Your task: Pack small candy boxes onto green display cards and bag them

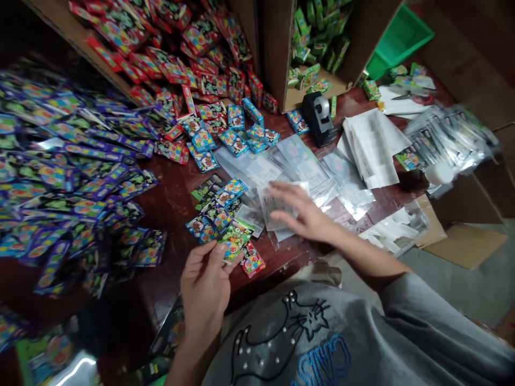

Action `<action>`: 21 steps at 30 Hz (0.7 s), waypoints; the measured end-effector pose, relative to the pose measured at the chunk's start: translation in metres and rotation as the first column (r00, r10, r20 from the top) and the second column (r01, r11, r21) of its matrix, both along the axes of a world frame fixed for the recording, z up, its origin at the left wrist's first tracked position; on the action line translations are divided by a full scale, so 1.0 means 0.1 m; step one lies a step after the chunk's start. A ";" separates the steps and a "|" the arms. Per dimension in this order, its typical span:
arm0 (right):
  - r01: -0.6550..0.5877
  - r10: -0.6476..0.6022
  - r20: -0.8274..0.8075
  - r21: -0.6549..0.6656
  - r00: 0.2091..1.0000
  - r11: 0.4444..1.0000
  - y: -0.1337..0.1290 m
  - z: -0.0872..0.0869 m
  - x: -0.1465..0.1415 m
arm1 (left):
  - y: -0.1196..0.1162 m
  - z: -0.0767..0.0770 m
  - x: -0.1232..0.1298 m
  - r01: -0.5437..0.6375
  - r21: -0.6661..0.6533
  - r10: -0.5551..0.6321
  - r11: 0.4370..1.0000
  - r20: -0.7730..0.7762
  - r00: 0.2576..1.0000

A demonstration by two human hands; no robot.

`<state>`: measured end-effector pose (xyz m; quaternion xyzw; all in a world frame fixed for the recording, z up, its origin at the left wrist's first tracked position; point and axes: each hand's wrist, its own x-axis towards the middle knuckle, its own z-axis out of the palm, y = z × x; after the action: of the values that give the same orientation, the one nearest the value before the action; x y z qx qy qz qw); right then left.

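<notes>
My left hand (pixel 207 273) pinches a small green printed packet (pixel 235 239) near the table's front edge. Right beside it lie a red packet (pixel 253 260), a blue packet (pixel 232 191) and dark blue packets (pixel 203 228), partly overlapping. My right hand (pixel 300 212) rests with fingers spread over a clear plastic bag (pixel 269 206); what lies under the palm is hidden. Behind that hand, more flat clear bags (pixel 298 158) with printed cards in them are spread on the table.
Purple packets (pixel 80 177) heap at the left. Red packets (pixel 209 86) spill from a carton at the back; green ones (pixel 317 37) fill another carton. A black tape dispenser (pixel 319 120), white paper sheets (pixel 374 147), a green bin (pixel 398 43) and filled bags (pixel 454 134) stand rightward.
</notes>
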<state>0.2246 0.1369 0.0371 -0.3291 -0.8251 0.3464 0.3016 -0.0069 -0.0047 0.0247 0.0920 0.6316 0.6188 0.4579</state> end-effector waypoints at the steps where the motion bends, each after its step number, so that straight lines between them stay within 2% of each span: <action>1: 0.058 -0.060 0.078 0.038 0.995 0.998 0.17 0.01 0.14 | 0.00 0.00 -0.01 -0.005 -0.005 0.004 1.000 -0.017 1.000; 3: 0.078 -0.091 0.273 0.058 0.958 0.995 0.53 -0.01 0.41 | 0.03 0.01 0.00 -0.025 -0.002 0.025 1.000 -0.045 0.999; 5: 0.033 -0.019 0.449 -0.022 0.893 0.999 0.84 -0.04 0.62 | 0.09 0.02 0.03 -0.045 0.021 0.046 0.999 -0.046 0.998; 7: 0.027 0.013 0.533 -0.068 0.846 0.997 1.03 -0.04 0.76 | 0.16 0.04 0.08 -0.057 0.056 0.058 0.997 -0.021 0.998; 9: 0.108 -0.115 0.561 0.045 0.820 0.993 1.09 0.02 0.84 | 0.23 0.07 0.13 -0.071 0.081 0.070 0.994 0.011 0.997; 11: 0.176 -0.271 0.516 0.226 0.813 0.958 0.98 0.12 0.81 | 0.29 0.11 0.17 -0.073 0.088 0.070 0.993 0.038 0.997; 12: 0.152 -0.271 0.476 0.274 0.837 0.950 0.88 0.16 0.75 | 0.31 0.12 0.20 -0.065 0.088 0.061 0.994 0.051 0.997; 13: 0.088 -0.209 0.431 0.284 0.878 0.955 0.74 0.20 0.64 | 0.34 0.13 0.23 -0.051 0.087 0.046 0.995 0.058 0.997; 14: -0.030 -0.073 0.384 0.255 0.920 0.966 0.58 0.22 0.49 | 0.37 0.13 0.27 -0.030 0.089 0.025 0.996 0.059 0.998; 16: -0.267 0.203 0.310 0.181 0.929 0.947 0.27 0.21 0.15 | 0.40 0.12 0.35 0.029 0.105 -0.033 0.994 0.043 0.999; 19: -0.378 0.336 0.252 0.143 0.908 0.915 -0.01 0.14 -0.21 | 0.31 0.09 0.40 0.141 0.130 -0.132 0.981 -0.081 0.988; 21: -0.381 0.353 0.211 0.109 0.912 0.918 -0.06 0.10 -0.21 | 0.15 0.07 0.33 0.269 0.105 -0.235 0.957 -0.260 0.937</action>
<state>0.2034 0.1311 0.0470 -0.1760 -0.9202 0.3025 0.1755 0.0261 0.0102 0.0322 0.2794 0.6215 0.5813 0.4447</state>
